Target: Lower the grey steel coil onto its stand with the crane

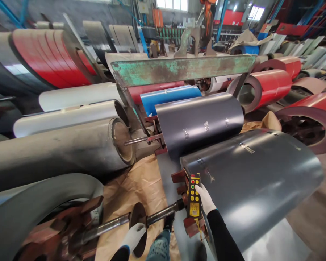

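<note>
Remote (193, 196), yellow with coloured buttons, near centre, held in the gloved right hand (205, 198), thumb on the keypad, just in front of the near dark coil (255, 185). Left hand (133, 236) closed around the shaft (141, 220) beside its rusty disc (138, 228). Green lifting beam (183, 69) hangs farther off over the far dark coil (201, 123). Judged step: crane positioning by remote; next calls for steady button presses while bracing the shaft.
</note>
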A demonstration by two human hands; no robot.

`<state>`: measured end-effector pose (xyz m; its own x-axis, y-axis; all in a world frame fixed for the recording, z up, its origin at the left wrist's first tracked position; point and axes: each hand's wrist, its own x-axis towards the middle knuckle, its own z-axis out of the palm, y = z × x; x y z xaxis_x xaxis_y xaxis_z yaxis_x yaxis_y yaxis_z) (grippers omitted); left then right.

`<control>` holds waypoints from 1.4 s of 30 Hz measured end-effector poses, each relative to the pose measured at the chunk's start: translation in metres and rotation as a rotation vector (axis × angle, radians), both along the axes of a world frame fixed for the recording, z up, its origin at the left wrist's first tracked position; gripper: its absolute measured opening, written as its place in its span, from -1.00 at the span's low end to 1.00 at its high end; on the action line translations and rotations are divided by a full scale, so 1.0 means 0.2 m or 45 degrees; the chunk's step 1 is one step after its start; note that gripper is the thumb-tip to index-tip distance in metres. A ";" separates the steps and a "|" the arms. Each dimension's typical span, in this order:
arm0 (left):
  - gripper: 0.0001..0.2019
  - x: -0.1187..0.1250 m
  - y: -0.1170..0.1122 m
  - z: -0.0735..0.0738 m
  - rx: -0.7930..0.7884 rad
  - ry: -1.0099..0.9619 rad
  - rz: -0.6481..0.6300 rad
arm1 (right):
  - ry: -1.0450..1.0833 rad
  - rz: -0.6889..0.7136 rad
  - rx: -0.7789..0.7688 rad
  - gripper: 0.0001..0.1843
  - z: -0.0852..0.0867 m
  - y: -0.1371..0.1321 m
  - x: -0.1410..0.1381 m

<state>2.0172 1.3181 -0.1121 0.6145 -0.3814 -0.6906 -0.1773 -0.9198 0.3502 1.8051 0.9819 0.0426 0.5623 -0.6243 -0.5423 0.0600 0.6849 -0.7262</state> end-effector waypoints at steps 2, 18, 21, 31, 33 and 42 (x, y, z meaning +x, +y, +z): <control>-0.80 0.01 0.00 -0.01 -0.017 0.001 0.003 | 0.016 0.013 -0.015 -0.52 0.01 0.00 0.00; -0.79 0.02 0.09 -0.18 -0.072 0.033 -0.005 | 0.082 0.071 -0.035 -0.65 -0.01 0.01 -0.01; -0.81 0.04 0.10 -0.22 -0.087 0.029 -0.016 | 0.081 0.067 -0.040 -0.66 0.00 0.01 0.00; -0.81 0.04 0.10 -0.25 -0.113 0.029 -0.039 | 0.075 0.057 -0.008 -0.64 -0.05 0.01 0.00; -0.81 0.04 0.10 -0.24 -0.109 0.033 -0.038 | 0.078 0.056 -0.003 -0.63 -0.06 0.01 0.00; -0.79 0.04 0.10 -0.23 -0.111 0.035 -0.027 | 0.058 0.058 0.012 -0.58 -0.04 0.01 0.00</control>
